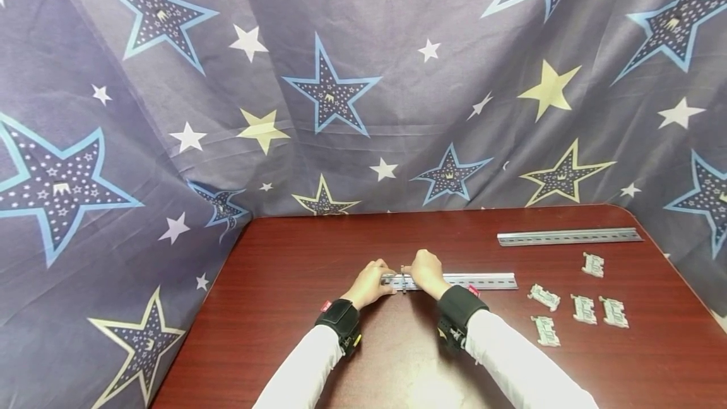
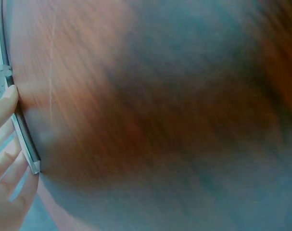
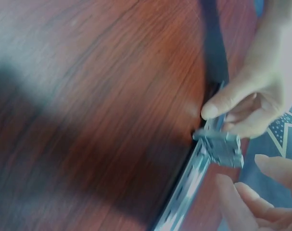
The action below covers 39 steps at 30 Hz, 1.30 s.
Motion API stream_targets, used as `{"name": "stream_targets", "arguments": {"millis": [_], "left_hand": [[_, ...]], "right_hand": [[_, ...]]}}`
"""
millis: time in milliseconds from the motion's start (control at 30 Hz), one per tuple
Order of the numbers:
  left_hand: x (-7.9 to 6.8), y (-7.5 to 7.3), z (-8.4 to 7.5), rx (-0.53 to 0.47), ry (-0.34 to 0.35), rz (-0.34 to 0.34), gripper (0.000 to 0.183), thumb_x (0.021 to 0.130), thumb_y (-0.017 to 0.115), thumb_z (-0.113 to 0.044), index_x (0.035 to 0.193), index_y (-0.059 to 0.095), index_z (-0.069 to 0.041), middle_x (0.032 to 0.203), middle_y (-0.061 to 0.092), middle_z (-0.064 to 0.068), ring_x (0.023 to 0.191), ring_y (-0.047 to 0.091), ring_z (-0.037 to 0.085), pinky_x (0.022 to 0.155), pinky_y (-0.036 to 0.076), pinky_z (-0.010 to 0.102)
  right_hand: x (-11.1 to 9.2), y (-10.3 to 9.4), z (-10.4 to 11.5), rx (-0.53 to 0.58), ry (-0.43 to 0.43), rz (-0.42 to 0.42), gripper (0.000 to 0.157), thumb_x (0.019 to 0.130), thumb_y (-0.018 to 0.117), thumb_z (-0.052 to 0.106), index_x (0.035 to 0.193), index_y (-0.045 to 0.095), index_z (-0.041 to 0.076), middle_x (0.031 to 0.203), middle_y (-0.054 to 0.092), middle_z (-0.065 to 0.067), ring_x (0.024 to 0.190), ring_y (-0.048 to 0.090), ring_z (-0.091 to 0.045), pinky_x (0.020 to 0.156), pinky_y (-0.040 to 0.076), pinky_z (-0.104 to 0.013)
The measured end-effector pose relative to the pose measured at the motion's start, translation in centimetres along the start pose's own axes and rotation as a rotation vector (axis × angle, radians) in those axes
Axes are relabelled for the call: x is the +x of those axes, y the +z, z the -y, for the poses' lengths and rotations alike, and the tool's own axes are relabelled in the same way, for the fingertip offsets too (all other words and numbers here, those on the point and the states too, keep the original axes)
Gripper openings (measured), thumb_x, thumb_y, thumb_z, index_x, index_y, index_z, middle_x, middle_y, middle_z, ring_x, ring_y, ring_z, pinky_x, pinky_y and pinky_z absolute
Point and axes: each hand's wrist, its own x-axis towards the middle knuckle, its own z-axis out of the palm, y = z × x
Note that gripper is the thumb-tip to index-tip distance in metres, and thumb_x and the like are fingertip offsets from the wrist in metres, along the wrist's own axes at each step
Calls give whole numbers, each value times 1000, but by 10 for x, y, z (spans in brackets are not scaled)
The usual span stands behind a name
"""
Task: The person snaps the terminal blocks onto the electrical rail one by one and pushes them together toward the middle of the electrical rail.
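While pinching the slotted rail [image 1: 479,281] with the left hand [image 1: 372,283], reaches forward over the table [image 1: 312,242]; holds the right hand [image 1: 428,271], with fingertips apart, beside the block [image 3: 223,148] on the rail.

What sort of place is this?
Probably a makeshift assembly workspace: a reddish wood-grain table holds slotted metal rails and small pale parts, with star-patterned cloth draped behind it.
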Motion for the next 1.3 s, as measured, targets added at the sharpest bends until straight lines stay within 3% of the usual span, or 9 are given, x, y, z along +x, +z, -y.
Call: {"name": "stream_targets", "arguments": {"millis": [167,333,533,833,1300], "left_hand": [[0,1,1,-1,1,-2,30,65,74,-16,93,69,-6,84,54,7,80,48,19,71,40,29],[-1,2,1,2,-1,8,31,66,74,-17,94,68,-6,85,54,7,80,48,19,71,40,28],[-2,3,2,9,7,9,31,66,73,-17,95,68,-6,86,54,7,81,48,19,70,40,27],[-2,1,0,8,1,10,31,67,73,-18,95,68,-7,86,54,7,82,48,19,72,40,27],[-1,-1,0,8,14,12,32,67,73,-17,97,68,-7,86,54,7,82,47,19,71,39,27]], "right_hand": [[-3,-13,-14,46,-70,6,16,67,67,15,58,60,3,64,62,-9,67,60,-28,63,46,-39],[-7,-29,-30,93,-134,11,7,68,64,9,68,60,3,69,62,-8,68,59,-26,65,45,-38],[-9,-44,-50,106,-146,54,10,72,63,8,77,60,0,73,61,-9,67,56,-23,64,44,-37],[-19,-62,-78,77,-198,38,10,71,63,7,78,60,0,69,59,-7,66,56,-22,63,43,-36],[-27,-90,-121,16,-244,18,18,73,61,6,87,61,-4,86,63,-17,80,59,-34,68,44,-44]]}}
